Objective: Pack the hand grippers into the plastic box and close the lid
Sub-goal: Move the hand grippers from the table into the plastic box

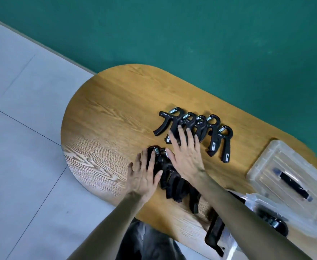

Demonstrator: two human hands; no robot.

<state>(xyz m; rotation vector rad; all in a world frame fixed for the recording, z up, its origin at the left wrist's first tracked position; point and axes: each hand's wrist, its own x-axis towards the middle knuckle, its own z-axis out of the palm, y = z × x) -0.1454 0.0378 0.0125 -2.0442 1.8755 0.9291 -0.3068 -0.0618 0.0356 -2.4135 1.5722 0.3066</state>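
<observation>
Two bare hands are on the work surface, both palm down with fingers spread and neither closed around anything. The left hand lies flat on the near cluster of black plastic hand grippers, its fingertips at the coiled steel springs. The right hand reaches across, heel against the same cluster, fingers extending onto the lower handles of the far row of black spring-loaded hand grippers. That row fans out side by side, springs pointing away from the person, the two rightmost pieces lying clear of the hand.

Both groups rest on the oval wood-grain tabletop. At the right end lies the clear plastic lid with a black carry handle, off the box and flat on the table. Nearer the person, partly hidden behind the right forearm, sits the transparent plastic box; at least one gripper with a spring appears to be inside, the count indeterminate. Another black gripper lies at the box's near edge; whether inside or against it cannot be told.

Assessment: the packing step is in hand, with the hands seemingly gathering loose pieces. The next move calls for closing on a bundle, carrying it rightward into the box, then fitting the lid.
</observation>
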